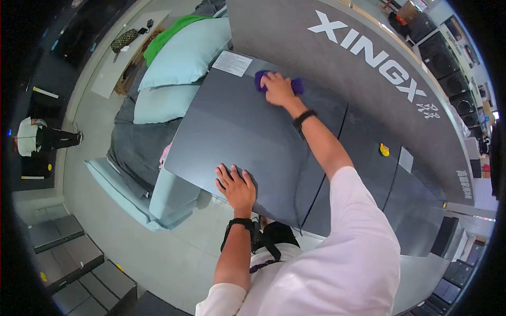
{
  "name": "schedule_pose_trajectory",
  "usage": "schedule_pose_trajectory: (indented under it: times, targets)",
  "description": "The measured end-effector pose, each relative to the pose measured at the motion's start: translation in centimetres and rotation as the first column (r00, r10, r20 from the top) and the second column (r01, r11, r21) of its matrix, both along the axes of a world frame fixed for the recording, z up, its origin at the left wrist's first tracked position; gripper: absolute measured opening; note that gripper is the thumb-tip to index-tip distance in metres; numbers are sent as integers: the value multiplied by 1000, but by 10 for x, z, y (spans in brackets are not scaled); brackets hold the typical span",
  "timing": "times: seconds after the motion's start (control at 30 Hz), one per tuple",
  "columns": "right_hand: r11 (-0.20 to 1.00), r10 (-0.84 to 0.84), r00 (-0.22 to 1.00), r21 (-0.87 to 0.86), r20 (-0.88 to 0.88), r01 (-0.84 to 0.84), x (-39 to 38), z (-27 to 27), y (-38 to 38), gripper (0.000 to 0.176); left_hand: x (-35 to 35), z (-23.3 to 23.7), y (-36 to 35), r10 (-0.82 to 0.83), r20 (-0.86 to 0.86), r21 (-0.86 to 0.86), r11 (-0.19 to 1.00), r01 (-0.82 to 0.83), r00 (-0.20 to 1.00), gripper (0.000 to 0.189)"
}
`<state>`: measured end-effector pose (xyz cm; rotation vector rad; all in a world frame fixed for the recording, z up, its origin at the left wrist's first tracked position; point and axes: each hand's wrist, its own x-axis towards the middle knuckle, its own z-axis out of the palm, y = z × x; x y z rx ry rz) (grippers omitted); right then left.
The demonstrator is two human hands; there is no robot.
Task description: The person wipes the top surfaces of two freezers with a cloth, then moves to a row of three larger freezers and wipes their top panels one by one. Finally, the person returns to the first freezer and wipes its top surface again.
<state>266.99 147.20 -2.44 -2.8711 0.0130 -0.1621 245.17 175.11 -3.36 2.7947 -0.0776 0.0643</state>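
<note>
Grip of the right hand [278, 88] bunches the purple cloth [298, 85] against the far end of the dark panel [237, 129], left hand [237, 187] spread flat on its near edge; wiping seems underway, extent unclear

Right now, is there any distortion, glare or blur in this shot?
Head view: strong fisheye bend, so the dark panel shows bowed edges and black corners frame the image; a soft pale sheen crosses it near the left hand; the right hand on the purple cloth looks sharp, without motion blur.
</note>
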Motion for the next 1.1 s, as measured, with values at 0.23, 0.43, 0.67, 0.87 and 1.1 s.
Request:
schedule_pose_trajectory:
  times: [0.23,0.43,0.67,0.87,1.1]
  targets:
    - [911,399,916,132,-44,-390,-153,19,102,28,2,-1,0,-14,46,5,1000,14,999,46]
    - [992,90,995,92,-43,-86,-154,19,36,24,2,-7,0,-41,71,53,998,38,997,46]
    - [901,-433,901,8,-26,433,-120,-3,-91,35,2,-8,-1,-24,50,47,999,22,998,47]
    - [984,-140,983,93,-119,152,-127,20,14,32,2,-12,0,-17,87,24,1000,15,996,47]
    - [960,166,980,247,-111,-134,-169,17,156,40,2,-15,3,-45,92,57,998,40,995,49]
